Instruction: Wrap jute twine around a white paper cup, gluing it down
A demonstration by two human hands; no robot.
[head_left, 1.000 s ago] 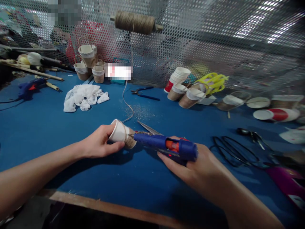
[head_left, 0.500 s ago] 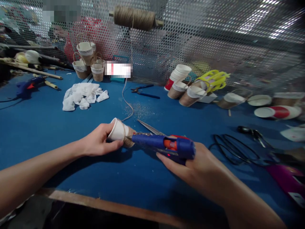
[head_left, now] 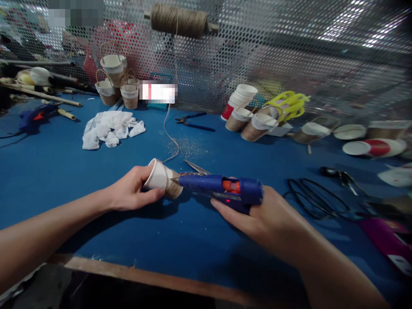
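The left hand [head_left: 135, 189] is curled around a small white paper cup [head_left: 157, 176], thumb on the near side, and holds it tilted above the blue counter [head_left: 135, 242]. The lower part of the cup wears a wrapping of rough brown twine [head_left: 174, 189]. At the right of the cup, the right hand [head_left: 254, 216] is closed around a dark blue plastic glue gun [head_left: 202, 183]; its metal nozzle [head_left: 175, 180] points at the wrapping, but I cannot tell if it touches.

In my judgement, the left thumb is near enough to the nozzle that a small slip of either hand could burn it. If too much glue comes out, it could run over the white paper. A thin brown cord [head_left: 171, 139] comes to the cup's far side from beyond; a pull on it could shift the winding. The grey scissor blade [head_left: 195, 166], just beyond and right of the cup, could catch a careless finger.
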